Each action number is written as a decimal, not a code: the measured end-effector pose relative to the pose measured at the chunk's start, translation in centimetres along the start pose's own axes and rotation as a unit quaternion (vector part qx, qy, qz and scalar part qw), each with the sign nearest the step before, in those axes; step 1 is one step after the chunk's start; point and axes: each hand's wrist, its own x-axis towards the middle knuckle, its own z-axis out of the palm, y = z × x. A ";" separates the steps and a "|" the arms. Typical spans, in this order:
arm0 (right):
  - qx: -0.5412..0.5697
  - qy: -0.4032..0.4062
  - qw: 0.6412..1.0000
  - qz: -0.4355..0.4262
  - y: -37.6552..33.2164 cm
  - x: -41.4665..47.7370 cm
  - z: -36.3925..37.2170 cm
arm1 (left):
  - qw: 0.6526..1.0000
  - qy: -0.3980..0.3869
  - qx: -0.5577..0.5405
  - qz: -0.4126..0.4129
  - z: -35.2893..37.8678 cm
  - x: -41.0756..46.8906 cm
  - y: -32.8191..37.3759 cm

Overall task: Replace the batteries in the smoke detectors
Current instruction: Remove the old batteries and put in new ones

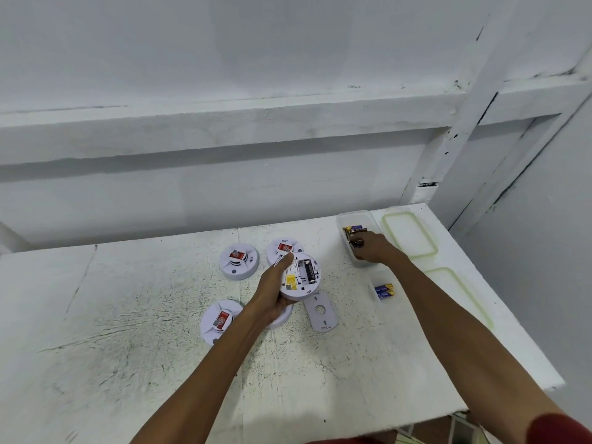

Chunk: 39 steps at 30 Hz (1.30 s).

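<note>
Left hand (pixel 274 291) is curled round the edge of a round white plastic smoke detector (pixel 301 278). It's held back-side up, just above the white scuffed table (pixel 144 315) near the middle of the frame. Right hand (pixel 373 249) is reached into a clear plastic tub (pixel 355 214) at the upper right, fingers bent down among the loose batteries (pixel 352 229). Whether one is actually pinched can't be told from this angle.

Handling-wise, the detector is judged to be light, stiff and a bit slick, basically a hollow plastic shell. It's best gripped by the rim, like now, so the open compartment stays clear. The contact springs inside are probably the only delicate bit. The batteries are small, hard and likely to roll, so a fingertip pinch across the middle is called for.

Counts:
- One black battery (pixel 309 271) is seen seated in the open compartment.
- Three more white smoke detectors with red stickers (pixel 238 261) (pixel 283 247) (pixel 221 320) are laid face up around the held one. A white round edge is half hidden under the left hand, and what it is can't be told.
- One white oblong back plate (pixel 321 310) is lying just below the held detector.
- Two blue-and-yellow batteries (pixel 384 290) are parked right of centre.
- Two green-rimmed clear lids (pixel 408 235) (pixel 458 299) are lined up along the right edge.
- The batteries in the tub are too jumbled to be counted.
</note>
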 end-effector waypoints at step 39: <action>0.124 0.123 0.923 -0.342 -7.6 -8.9 3.9 | 1.000 -0.011 -0.005 0.003 -0.8 1.1 0.6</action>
